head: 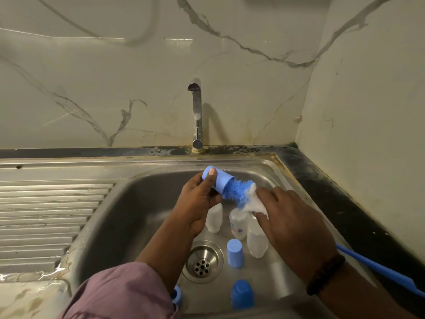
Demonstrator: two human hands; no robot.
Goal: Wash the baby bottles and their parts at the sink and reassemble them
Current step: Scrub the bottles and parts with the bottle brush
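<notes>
My left hand (199,199) grips a light blue bottle cap (218,179) over the sink, its open end facing right. Blue bristles of a bottle brush (236,192) poke into that cap. My right hand (292,222) holds the brush near its white foamy tip, and the blue handle (377,269) runs out past my wrist to the right. Three clear bottles (214,218) (239,223) (256,240) lie or stand in the basin. Two more blue caps (235,252) (242,294) stand on the sink floor. A blue ring (177,294) peeks out beside my left sleeve.
The steel sink (128,203) has a drain (203,261) near the middle. A chrome tap (196,111) stands behind it with no water running. A ribbed, wet draining board (46,215) lies to the left. A dark counter edge (333,196) and wall close in on the right.
</notes>
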